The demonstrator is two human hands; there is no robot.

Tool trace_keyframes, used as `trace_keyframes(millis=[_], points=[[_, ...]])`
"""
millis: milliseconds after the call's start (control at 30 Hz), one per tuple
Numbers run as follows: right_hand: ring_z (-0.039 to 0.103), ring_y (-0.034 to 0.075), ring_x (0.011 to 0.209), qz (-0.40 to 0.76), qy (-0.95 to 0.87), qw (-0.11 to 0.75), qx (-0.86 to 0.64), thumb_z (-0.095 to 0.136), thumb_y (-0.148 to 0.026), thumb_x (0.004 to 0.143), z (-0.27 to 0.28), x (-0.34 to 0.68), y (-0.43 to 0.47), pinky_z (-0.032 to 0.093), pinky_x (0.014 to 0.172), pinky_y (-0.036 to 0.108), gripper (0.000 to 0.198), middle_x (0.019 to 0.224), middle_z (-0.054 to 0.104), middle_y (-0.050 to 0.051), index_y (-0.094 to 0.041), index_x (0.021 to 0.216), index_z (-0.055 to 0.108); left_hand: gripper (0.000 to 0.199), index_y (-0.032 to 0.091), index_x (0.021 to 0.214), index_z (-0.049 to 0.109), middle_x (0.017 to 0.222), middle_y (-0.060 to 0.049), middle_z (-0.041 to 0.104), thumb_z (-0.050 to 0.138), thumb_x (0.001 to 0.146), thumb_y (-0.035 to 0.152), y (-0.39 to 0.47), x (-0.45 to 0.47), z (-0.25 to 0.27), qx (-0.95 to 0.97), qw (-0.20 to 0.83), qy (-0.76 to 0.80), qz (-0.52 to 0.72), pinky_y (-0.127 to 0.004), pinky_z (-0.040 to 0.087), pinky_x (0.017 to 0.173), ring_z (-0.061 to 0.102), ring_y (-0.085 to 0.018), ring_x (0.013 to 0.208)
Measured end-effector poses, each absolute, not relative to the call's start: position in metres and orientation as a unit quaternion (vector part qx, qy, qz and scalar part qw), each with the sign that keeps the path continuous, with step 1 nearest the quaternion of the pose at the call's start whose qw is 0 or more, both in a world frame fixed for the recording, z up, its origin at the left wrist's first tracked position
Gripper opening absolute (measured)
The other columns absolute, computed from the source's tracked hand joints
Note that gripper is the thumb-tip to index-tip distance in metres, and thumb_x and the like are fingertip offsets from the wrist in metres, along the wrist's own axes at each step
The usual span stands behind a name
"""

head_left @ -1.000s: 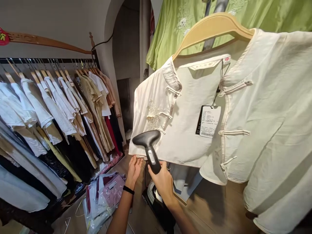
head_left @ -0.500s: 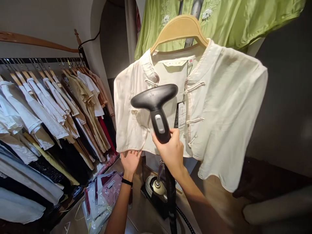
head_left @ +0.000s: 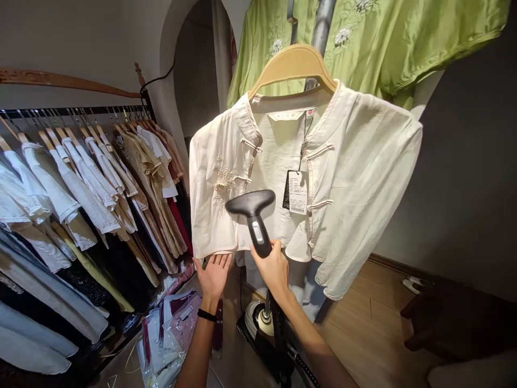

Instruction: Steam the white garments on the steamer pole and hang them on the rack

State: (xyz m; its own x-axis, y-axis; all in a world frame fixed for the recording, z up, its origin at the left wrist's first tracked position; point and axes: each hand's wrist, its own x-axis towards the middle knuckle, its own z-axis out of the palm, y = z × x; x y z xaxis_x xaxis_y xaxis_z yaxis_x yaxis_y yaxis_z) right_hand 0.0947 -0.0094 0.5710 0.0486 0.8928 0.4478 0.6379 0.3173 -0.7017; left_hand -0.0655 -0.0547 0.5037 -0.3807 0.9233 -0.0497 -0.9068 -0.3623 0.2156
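A cream cropped jacket point(head_left: 355, 161) with cord fastenings and floral embroidery hangs open at the front on a wooden hanger point(head_left: 297, 62). My right hand point(head_left: 272, 269) is wrapped round the handle of a black garment steamer point(head_left: 251, 205). Its wide head is in front of the jacket's lower left front panel; whether it touches the cloth I cannot tell. Below that panel's hem, my left hand point(head_left: 214, 275) is palm up with fingers stretched out, the fingertips partly hidden at the hem. A printed tag point(head_left: 298, 191) dangles in the neck opening.
Behind the jacket hangs a green embroidered garment point(head_left: 420, 46). A rack of clothes point(head_left: 92, 178) stands on the left. Plastic-wrapped garments point(head_left: 167, 334) lie on the floor near the steamer's base point(head_left: 262, 323) and ribbed hose. A dark wooden object point(head_left: 448, 318) is at right.
The steamer head and my right hand have moved lower and farther from me, uncovering the embroidery and the tag. My left hand stays at the hem. The view has shifted slightly.
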Motion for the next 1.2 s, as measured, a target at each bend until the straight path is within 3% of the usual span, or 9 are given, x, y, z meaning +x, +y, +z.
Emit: trace_keyframes(millis=[133,233,300,433,600,800,900,1067,1200], points=[[0.066,0.028,0.074,0.187,-0.674,0.44,-0.563,0.052,-0.058,0.079,0.528,0.099,-0.015,0.043,0.06,0.031,0.042,0.081,0.066,0.008,-0.022,0.095,0.041,0.055,0.012,0.116,0.06,0.141,-0.022,0.047,0.06,0.082,0.056,-0.052,-0.066,0.5,0.071,0.537,0.133,0.83,-0.047,0.046,0.106,0.046,-0.031,0.132],[0.065,0.027,0.07,0.205,-0.67,0.422,-0.576,0.051,-0.059,0.078,0.502,0.104,-0.021,0.042,0.058,0.03,0.041,0.078,0.065,0.008,-0.022,0.093,0.039,0.019,0.012,0.096,0.067,0.121,-0.016,0.064,0.066,0.084,0.027,-0.045,-0.064,0.497,0.113,0.511,0.201,0.828,-0.042,0.045,0.108,0.056,-0.027,0.122],[0.065,0.027,0.069,0.209,-0.664,0.406,-0.592,0.05,-0.058,0.077,0.489,0.108,-0.025,0.042,0.057,0.031,0.04,0.076,0.064,0.008,-0.022,0.092,0.04,0.008,0.012,0.089,0.068,0.107,-0.011,0.07,0.066,0.083,0.015,-0.04,-0.062,0.496,0.125,0.49,0.246,0.827,-0.041,0.046,0.107,0.063,-0.024,0.113],[0.065,0.028,0.069,0.229,-0.654,0.396,-0.602,0.05,-0.057,0.077,0.474,0.122,-0.036,0.044,0.059,0.033,0.04,0.076,0.065,0.007,-0.021,0.093,0.042,0.021,0.016,0.101,0.068,0.1,-0.007,0.072,0.068,0.08,0.013,-0.03,-0.068,0.493,0.103,0.442,0.281,0.846,-0.044,0.048,0.104,0.067,-0.021,0.103],[0.066,0.029,0.066,0.251,-0.643,0.441,-0.575,0.059,-0.056,0.072,0.482,0.137,-0.061,0.046,0.056,0.037,0.037,0.072,0.064,0.004,-0.025,0.087,0.045,0.008,0.018,0.087,0.068,0.094,-0.004,0.072,0.069,0.08,0.022,-0.026,-0.084,0.483,0.084,0.419,0.263,0.865,-0.039,0.051,0.099,0.067,-0.018,0.098],[0.063,0.027,0.062,0.184,-0.593,0.523,-0.583,0.063,-0.061,0.068,0.561,0.146,-0.081,0.045,0.054,0.034,0.043,0.068,0.062,0.003,-0.024,0.086,0.048,0.024,0.015,0.082,0.069,0.093,-0.005,0.07,0.082,0.062,0.014,-0.017,-0.05,0.469,0.184,0.553,0.301,0.755,-0.037,0.049,0.095,0.065,-0.021,0.099],[0.063,0.024,0.068,0.146,-0.601,0.538,-0.573,0.064,-0.062,0.068,0.616,0.149,-0.075,0.045,0.059,0.032,0.048,0.074,0.062,0.004,-0.023,0.09,0.047,0.028,0.015,0.091,0.07,0.099,-0.007,0.069,0.082,0.066,0.023,0.003,-0.02,0.475,0.199,0.577,0.317,0.726,-0.039,0.047,0.096,0.063,-0.022,0.104],[0.06,0.023,0.071,0.087,-0.619,0.554,-0.55,0.064,-0.061,0.071,0.678,0.142,-0.053,0.043,0.06,0.03,0.051,0.079,0.061,0.005,-0.021,0.096,0.045,0.038,0.013,0.091,0.07,0.094,-0.007,0.07,0.084,0.064,0.035,0.027,0.003,0.483,0.212,0.559,0.322,0.735,-0.03,0.05,0.084,0.065,-0.016,0.088],[0.059,0.022,0.072,0.061,-0.628,0.564,-0.533,0.064,-0.057,0.073,0.684,0.133,-0.03,0.042,0.061,0.03,0.047,0.081,0.06,0.005,-0.021,0.096,0.044,0.04,0.01,0.079,0.069,0.08,-0.005,0.069,0.086,0.058,0.039,0.018,0.005,0.466,0.22,0.547,0.352,0.727,-0.023,0.049,0.071,0.063,-0.012,0.071]])
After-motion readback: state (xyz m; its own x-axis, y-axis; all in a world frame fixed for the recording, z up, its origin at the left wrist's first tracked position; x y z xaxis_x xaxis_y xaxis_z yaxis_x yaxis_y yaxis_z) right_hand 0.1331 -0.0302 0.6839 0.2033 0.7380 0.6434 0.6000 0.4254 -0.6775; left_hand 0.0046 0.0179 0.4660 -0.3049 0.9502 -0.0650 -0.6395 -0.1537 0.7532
